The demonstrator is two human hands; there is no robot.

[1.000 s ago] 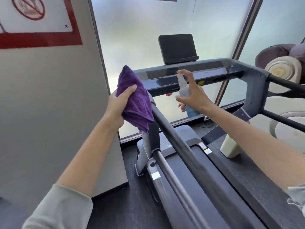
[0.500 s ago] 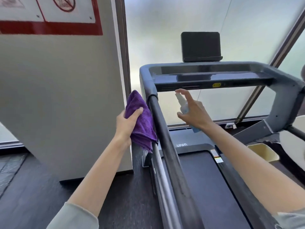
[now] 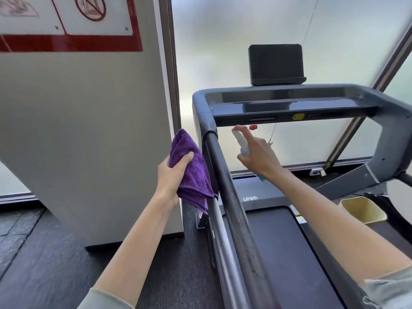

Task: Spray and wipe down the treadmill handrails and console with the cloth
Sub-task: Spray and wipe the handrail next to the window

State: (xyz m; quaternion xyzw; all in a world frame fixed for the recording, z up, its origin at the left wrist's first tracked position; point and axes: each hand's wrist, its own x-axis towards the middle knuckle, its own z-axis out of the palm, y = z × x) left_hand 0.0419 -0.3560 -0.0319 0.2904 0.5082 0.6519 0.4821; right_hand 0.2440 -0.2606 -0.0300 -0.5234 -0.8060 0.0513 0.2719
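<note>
Right hand (image 3: pixel 259 156) fingers wrapped on the spray bottle (image 3: pixel 241 143), left hand (image 3: pixel 171 175) gripping the purple cloth (image 3: pixel 191 172) beside the left handrail (image 3: pixel 225 186). I'd worry about overspray hitting the console (image 3: pixel 289 103) slots.

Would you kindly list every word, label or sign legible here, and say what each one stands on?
"UMA": pale letters on the treadmill's front motor cover; any further letter is unclear.
Wall sign: prohibition pictograms in red circles, no readable words.
Yellow label under the console: too small to read.
Deck-edge stickers: too small to read.
</note>
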